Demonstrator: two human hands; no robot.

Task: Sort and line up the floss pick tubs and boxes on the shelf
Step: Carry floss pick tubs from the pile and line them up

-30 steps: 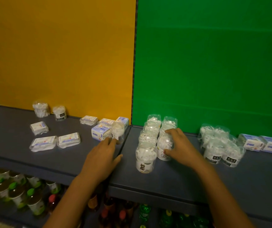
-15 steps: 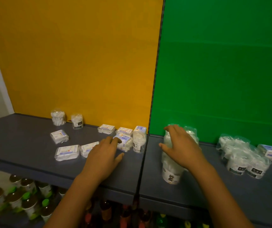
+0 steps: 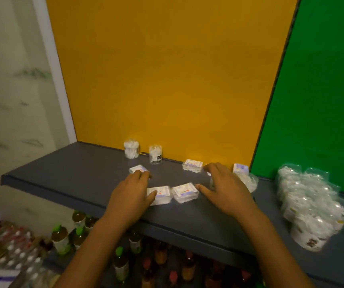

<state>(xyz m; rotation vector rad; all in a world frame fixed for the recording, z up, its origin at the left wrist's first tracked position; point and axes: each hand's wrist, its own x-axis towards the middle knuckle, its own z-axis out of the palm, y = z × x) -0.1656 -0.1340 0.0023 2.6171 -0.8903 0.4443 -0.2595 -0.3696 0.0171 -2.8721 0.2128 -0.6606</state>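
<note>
Flat floss pick boxes lie scattered on the grey shelf (image 3: 73,171) in front of the yellow panel. My left hand (image 3: 131,194) lies spread, its thumb on one flat box (image 3: 161,194) and its fingertips touching a small box (image 3: 138,169). My right hand (image 3: 227,190) hovers spread, its thumb beside a second flat box (image 3: 185,192), its fingers over things I cannot make out. More boxes sit behind (image 3: 192,165) and to the right (image 3: 240,168), beside a clear tub (image 3: 251,181). Two tubs (image 3: 131,149) (image 3: 155,154) stand at the back.
A tight cluster of clear tubs (image 3: 310,206) stands on the right part of the shelf, before the green panel. Bottles (image 3: 60,235) fill the lower shelf under the front edge. The left end of the shelf meets a pale wall.
The view has swung left. My right hand has left the tub rows and come over to the boxes. My left hand has shifted left onto the flat boxes.
</note>
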